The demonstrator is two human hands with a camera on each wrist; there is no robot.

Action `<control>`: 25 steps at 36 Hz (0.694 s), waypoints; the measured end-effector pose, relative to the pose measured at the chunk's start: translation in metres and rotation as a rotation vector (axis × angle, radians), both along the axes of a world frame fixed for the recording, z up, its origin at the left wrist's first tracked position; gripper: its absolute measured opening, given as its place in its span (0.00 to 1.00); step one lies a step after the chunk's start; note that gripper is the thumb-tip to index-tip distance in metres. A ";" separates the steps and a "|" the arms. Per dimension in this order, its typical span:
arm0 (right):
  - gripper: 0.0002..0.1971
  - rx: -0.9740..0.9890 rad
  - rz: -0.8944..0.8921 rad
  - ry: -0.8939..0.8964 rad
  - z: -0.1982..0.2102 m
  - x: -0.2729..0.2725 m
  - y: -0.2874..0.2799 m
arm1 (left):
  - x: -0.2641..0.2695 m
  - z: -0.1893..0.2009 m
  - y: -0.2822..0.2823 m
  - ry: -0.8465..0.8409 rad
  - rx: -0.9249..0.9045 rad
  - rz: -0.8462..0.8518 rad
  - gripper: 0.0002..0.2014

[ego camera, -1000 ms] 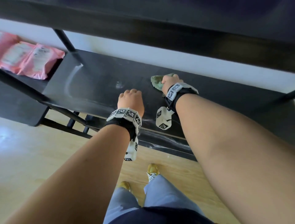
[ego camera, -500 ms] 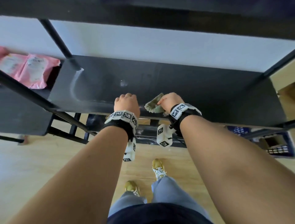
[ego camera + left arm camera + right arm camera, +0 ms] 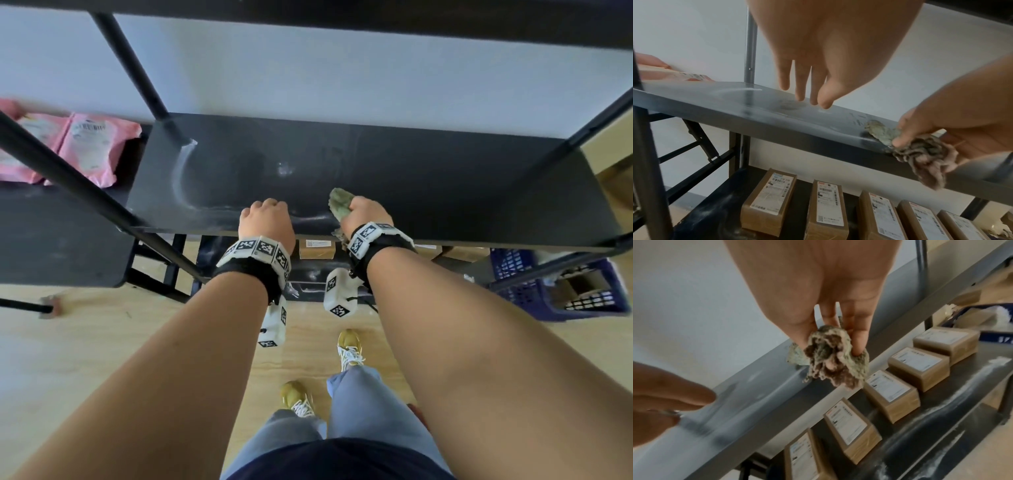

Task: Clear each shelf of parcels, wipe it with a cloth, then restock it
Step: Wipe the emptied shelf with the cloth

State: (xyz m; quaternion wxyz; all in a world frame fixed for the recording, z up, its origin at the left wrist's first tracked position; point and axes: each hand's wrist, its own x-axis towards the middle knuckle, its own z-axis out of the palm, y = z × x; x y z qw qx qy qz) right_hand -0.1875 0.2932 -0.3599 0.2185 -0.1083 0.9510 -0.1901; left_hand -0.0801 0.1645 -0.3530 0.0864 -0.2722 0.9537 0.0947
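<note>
- Dark shelf (image 3: 428, 192), streaked, stands against a pale wall.
- Right hand (image 3: 364, 214) grips the crumpled cloth (image 3: 828, 360) at the shelf's front edge.
- Left hand (image 3: 818, 53) hangs over the shelf, fingers loose, holding nothing.
- Brown parcels (image 3: 826, 204) line the shelf below.

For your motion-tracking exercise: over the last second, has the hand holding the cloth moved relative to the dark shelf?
Yes. The right hand with the green cloth has drawn back from the middle of the shelf to its front edge, toward the person.

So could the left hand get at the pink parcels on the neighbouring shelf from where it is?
Probably yes. The left hand is open and holds nothing, hovering at the front edge of the wiped shelf. The pink parcels lie to its left; a slanted black frame bar partly crosses the way.
</note>
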 end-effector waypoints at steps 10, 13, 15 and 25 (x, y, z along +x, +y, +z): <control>0.11 -0.047 0.155 -0.053 -0.004 0.000 -0.054 | 0.022 -0.007 -0.020 -0.035 -0.016 0.066 0.23; 0.19 0.006 -0.033 0.047 -0.004 -0.025 -0.050 | 0.018 -0.006 -0.022 -0.017 -0.009 0.084 0.24; 0.23 0.203 -0.155 0.055 -0.002 -0.033 -0.046 | 0.013 -0.004 -0.022 -0.007 -0.010 0.084 0.24; 0.26 -0.095 -0.026 -0.165 -0.016 -0.031 -0.076 | -0.018 -0.001 -0.027 -0.014 -0.008 0.097 0.23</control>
